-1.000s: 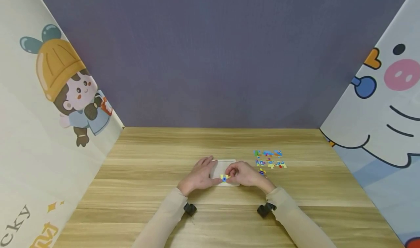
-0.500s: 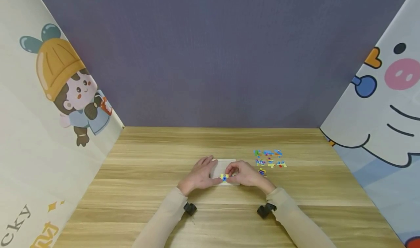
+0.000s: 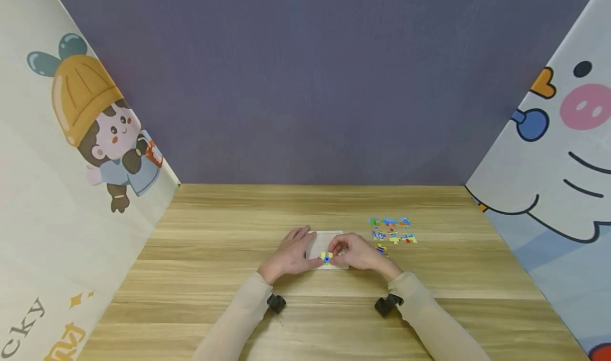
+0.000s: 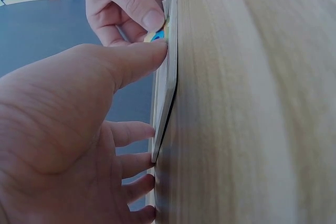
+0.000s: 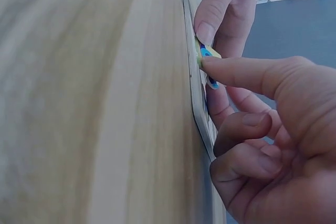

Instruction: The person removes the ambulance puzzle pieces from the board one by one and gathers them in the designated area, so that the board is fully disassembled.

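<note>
A jigsaw puzzle piece [image 3: 326, 257], yellow with a blue round shape, lies at the near edge of a pale rectangular puzzle tray [image 3: 323, 239] in the head view. My right hand [image 3: 357, 252] pinches this piece with thumb and forefinger, its other fingers curled. In the right wrist view the piece [image 5: 208, 55] looks tilted against the tray. My left hand [image 3: 291, 252] rests along the tray's left side with fingers stretched out. Its thumb [image 4: 136, 59] touches the near edge beside the piece. Part of the tray's right side is hidden by my right hand.
Several colourful puzzle pieces [image 3: 393, 237] lie in rows on the wooden table [image 3: 229, 218], right of the tray. One more piece [image 3: 382, 250] sits close to my right wrist, partly covered. A dark wall [image 3: 315, 85] stands behind, with printed panels on both sides.
Both hands stay at the tray, with the right thumb and forefinger at the piece. The head view has shifted very slightly; nothing else visibly moves.
</note>
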A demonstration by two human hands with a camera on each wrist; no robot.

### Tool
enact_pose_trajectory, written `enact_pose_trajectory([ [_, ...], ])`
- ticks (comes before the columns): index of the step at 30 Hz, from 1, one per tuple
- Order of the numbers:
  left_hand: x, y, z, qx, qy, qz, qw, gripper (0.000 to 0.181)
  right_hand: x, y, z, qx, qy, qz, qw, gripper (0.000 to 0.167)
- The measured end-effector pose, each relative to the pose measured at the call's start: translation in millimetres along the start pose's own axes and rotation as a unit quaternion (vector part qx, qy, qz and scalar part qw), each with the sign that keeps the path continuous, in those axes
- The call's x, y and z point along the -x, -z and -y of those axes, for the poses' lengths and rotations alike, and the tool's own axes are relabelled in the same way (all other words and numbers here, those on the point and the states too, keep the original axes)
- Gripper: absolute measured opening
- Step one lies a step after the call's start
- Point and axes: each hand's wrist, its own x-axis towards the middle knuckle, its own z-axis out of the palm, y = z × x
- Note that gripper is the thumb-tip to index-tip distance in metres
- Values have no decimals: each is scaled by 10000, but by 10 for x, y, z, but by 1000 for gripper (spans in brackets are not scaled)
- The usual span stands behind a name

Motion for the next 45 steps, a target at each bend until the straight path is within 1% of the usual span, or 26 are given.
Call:
enact_pose_trajectory([
  [9, 6, 3, 4, -9, 16, 35, 10000, 84, 6, 6, -10, -28, 28, 34, 10000, 15],
  [20, 11, 2, -2, -56, 39, 30, 10000, 87, 1, 7, -27, -231, 152, 106, 9996, 12],
  [28, 12, 3, 0, -93, 58, 43, 9999, 88, 4, 19, -78, -442, 163, 143, 9988, 15],
  [33, 3, -3, 3, -163, 32, 51, 9998, 88, 19, 66, -127, -450, 173, 51, 9988, 17],
  [39, -7, -5, 4, -204, 7, 21, 9998, 88, 59, 143, -134, -585, 196, 2, 9981, 18],
  [45, -6, -1, 6, -159, -6, -26, 9999, 87, 98, 217, -212, -351, 88, -217, 9991, 17],
])
